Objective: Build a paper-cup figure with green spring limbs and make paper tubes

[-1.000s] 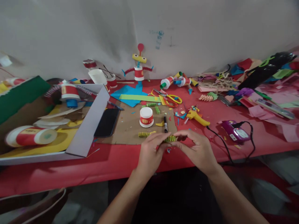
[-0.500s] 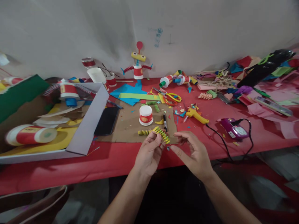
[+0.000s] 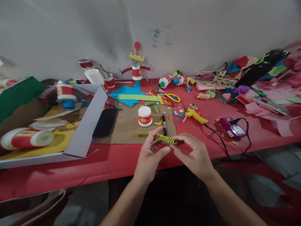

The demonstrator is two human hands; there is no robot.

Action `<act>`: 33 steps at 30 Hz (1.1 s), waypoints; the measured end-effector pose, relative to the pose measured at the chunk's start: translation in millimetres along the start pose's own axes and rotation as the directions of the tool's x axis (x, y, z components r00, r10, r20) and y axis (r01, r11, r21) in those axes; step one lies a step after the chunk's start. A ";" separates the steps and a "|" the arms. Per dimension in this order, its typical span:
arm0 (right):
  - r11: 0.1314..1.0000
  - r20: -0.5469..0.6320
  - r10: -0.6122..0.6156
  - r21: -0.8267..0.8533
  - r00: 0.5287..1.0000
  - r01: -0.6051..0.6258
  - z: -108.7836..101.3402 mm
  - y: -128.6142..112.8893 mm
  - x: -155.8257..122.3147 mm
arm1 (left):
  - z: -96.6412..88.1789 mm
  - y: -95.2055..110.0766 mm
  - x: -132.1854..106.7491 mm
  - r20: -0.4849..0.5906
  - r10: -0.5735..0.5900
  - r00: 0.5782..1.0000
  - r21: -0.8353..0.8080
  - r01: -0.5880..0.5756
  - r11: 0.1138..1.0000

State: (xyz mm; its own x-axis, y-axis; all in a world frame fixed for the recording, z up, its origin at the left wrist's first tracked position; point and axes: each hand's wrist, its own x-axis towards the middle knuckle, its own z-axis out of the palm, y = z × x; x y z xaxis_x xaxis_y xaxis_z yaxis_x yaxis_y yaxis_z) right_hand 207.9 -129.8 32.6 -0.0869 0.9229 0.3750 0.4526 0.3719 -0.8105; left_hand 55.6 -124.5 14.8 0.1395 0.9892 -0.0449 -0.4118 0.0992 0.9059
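A yellow-and-green folded paper spring (image 3: 165, 139) stretches between my hands above the table's front edge. My right hand (image 3: 196, 155) pinches its right end between thumb and fingers. At its left end, my left hand (image 3: 147, 160) has its fingers curled around the spring, with the thumb below and in front; some fingertips are hidden. Just behind lies another yellow-and-dark paper spring (image 3: 142, 133) on the cardboard sheet (image 3: 124, 125). An upside-down red-and-white paper cup (image 3: 145, 116) and a black marker (image 3: 164, 125) are on the same sheet.
A yellow glue gun (image 3: 196, 116) with its cord runs to a purple power socket (image 3: 232, 128) at right. Scissors (image 3: 172, 98) lie behind the cup. A phone (image 3: 105, 122) and an open box (image 3: 80, 131) are at left. A paper-cup robot figure (image 3: 136, 72) stands by the wall.
My right hand has moved left and taken the spring's right end. The spring now lies more level, and my left thumb has come off its front. The view has shifted slightly.
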 end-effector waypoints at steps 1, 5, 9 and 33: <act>1.000 0.007 -0.004 -0.014 1.000 0.004 -2.0 -0.4 0.4 | -1.3 1.6 1.2 0.020 0.018 1.000 0.070 -0.020 0.997; 0.997 0.019 0.055 0.043 0.998 -0.056 -5.6 1.9 -0.1 | -7.4 3.1 7.5 0.003 0.120 0.993 0.190 -0.119 0.975; 0.900 0.067 0.274 0.334 0.959 -0.280 -1.7 14.1 -2.6 | -12.7 2.7 8.2 -0.060 0.153 0.986 0.220 -0.137 0.966; 0.478 -0.190 0.382 -0.797 0.904 -0.370 -67.9 94.2 70.3 | -1.5 0.7 5.8 -0.111 -0.061 0.992 -0.077 0.053 0.996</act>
State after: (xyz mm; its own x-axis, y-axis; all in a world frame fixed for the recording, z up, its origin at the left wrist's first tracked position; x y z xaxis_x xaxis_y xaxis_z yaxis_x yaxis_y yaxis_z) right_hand 304.7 -36.6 13.2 0.2632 0.9579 0.1148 0.9557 -0.2426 -0.1669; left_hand 54.8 -118.5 14.6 0.0633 0.9872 -0.1465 -0.4719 0.1590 0.8672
